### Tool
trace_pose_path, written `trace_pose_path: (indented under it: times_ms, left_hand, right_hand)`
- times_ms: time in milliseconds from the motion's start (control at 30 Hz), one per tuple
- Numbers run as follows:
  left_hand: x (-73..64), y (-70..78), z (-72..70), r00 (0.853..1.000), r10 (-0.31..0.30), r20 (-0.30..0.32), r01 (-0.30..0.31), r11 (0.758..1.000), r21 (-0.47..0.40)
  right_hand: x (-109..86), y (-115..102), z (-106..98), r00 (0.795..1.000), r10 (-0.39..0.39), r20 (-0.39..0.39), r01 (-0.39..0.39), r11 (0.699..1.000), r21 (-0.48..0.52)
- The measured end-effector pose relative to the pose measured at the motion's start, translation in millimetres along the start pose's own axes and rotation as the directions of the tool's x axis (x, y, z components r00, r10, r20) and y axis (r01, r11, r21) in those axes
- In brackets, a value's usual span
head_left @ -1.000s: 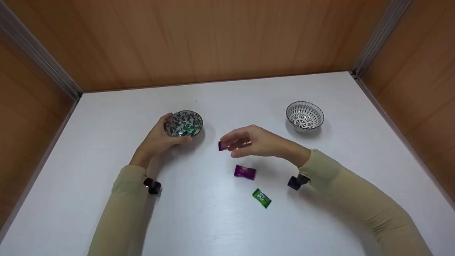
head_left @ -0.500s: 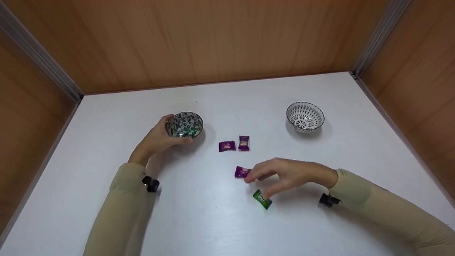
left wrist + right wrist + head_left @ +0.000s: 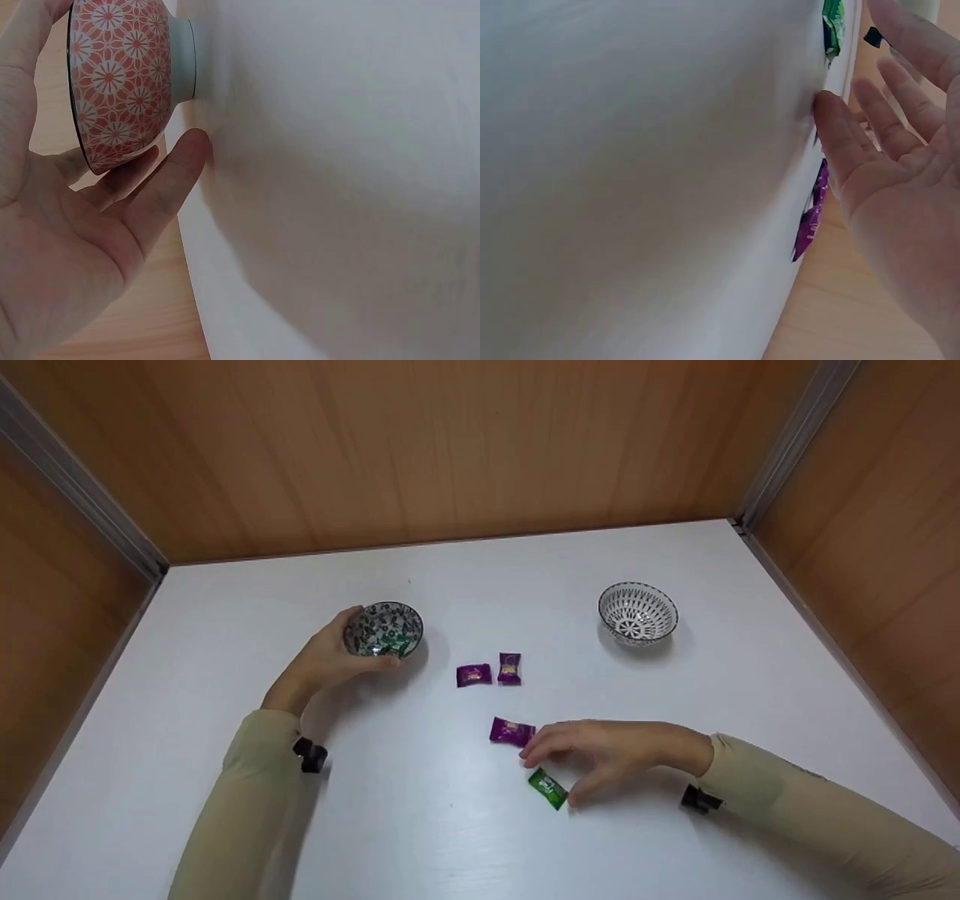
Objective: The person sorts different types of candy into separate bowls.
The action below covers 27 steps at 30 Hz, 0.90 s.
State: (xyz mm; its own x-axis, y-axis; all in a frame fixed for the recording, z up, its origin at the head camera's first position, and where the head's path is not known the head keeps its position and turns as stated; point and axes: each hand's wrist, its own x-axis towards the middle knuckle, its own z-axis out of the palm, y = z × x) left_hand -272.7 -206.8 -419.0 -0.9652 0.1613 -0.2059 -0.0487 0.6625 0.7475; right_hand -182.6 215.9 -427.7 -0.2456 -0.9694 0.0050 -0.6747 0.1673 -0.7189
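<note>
My left hand (image 3: pixel 325 666) grips a small bowl (image 3: pixel 383 630), thumb on its near side and fingers at the far left. Dark floral patterns line the bowl inside, where a green-wrapped candy (image 3: pixel 394 643) lies; the left wrist view shows the bowl's red outside (image 3: pixel 120 79) with white flowers. Low over the table, my right hand (image 3: pixel 611 754) spreads its thumb and fingers around a green-wrapped candy (image 3: pixel 548 788), with a gap between. Its fingertips are beside a purple-wrapped candy (image 3: pixel 511 732). In the right wrist view the green candy (image 3: pixel 832 28) is cut by the top edge.
Two more purple-wrapped candies, one lying sideways (image 3: pixel 474 675) and one upright (image 3: pixel 509 669), are in mid-table. A black-and-white bowl (image 3: pixel 637 615) stands at the back right. Wooden panels (image 3: pixel 465 450) enclose the white table (image 3: pixel 420 840) at the back and sides.
My right hand has moved from the two farther purple candies toward the near right and lowered around the green candy. My left hand keeps its grip on the bowl.
</note>
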Motion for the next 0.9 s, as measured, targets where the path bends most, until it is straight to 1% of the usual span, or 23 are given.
trace_pose_path:
  times_ms: [100,233,367,467,667,733,900]
  left_hand:
    - [0.3,-1.7,2.6,1.0,0.004,0.01,-0.004,1.0,0.012]
    - [1.3,-4.4,4.3,1.0,0.01,0.003,-0.01,1.0,0.023]
    - [1.1,-5.0,2.9,1.0,0.01,-0.014,-0.009,0.999,0.042]
    - [-0.1,-3.9,1.6,1.0,0.01,-0.019,-0.009,0.999,0.048]
    - [-2.0,-4.2,-0.8,1.0,0.015,-0.014,-0.015,1.0,0.015]
    - [-1.2,-4.1,-0.2,1.0,0.014,-0.015,-0.014,1.0,0.021]
    - [0.6,-4.6,2.6,1.0,0.022,-0.021,-0.021,0.999,0.034]
  right_hand:
    - [-1.9,2,6,1.0,0.023,-0.004,-0.024,0.999,-0.026]
    - [-1.7,3,9,0.999,0.053,-0.004,-0.053,0.998,-0.033]
    - [2.4,1,8,0.991,0.129,0.022,-0.128,0.991,-0.03]
    - [6.5,-1,7,0.984,0.175,0.039,-0.172,0.984,-0.055]
    - [12.7,-4,4,0.979,0.195,0.063,-0.187,0.976,-0.111]
    - [13.2,-4,3,0.977,0.202,0.066,-0.194,0.975,-0.113]
    - [13.4,-3,4,0.981,0.185,0.063,-0.179,0.979,-0.097]
